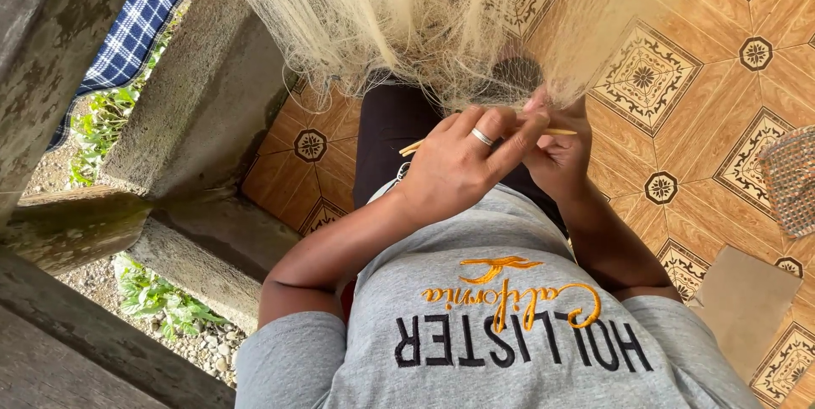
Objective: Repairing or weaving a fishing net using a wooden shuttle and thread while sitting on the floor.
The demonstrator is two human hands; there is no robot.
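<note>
1. Two bare hands meeting over the lap, just below the hanging edge of a pale cream fine-mesh fishing net [399, 18].
2. Left hand [463, 163], silver ring [482, 136] on one finger, fingers curled and pinched toward the net's lower edge; grasping net strands or the stick, cannot tell which.
3. Right hand [560, 150] partly hidden behind the left, fingers clenched around a thin yellow wooden netting stick [560, 131].
4. Stick lying roughly level between both hands, one end poking out left of the left hand [410, 147], the other out past the right hand.
5. Net draped down from above, bunched in thick folds at centre, thin and see-through at right over the floor tiles.
6. Below the hands: black trousers [386, 133] and a grey short-sleeved shirt with orange and black lettering [509, 324].
7. Orange-brown patterned tiled floor [679, 86] underfoot.
8. Flat brown piece of cardboard [747, 307] on the tiles at lower right, well apart from the hands.
9. Woven mesh basket [794, 175] at the right edge, partly cut off.
10. Weathered grey concrete ledge [195, 103] at left, blue-and-white checked cloth [148, 14] above it, green weeds and gravel [161, 303] outside.
</note>
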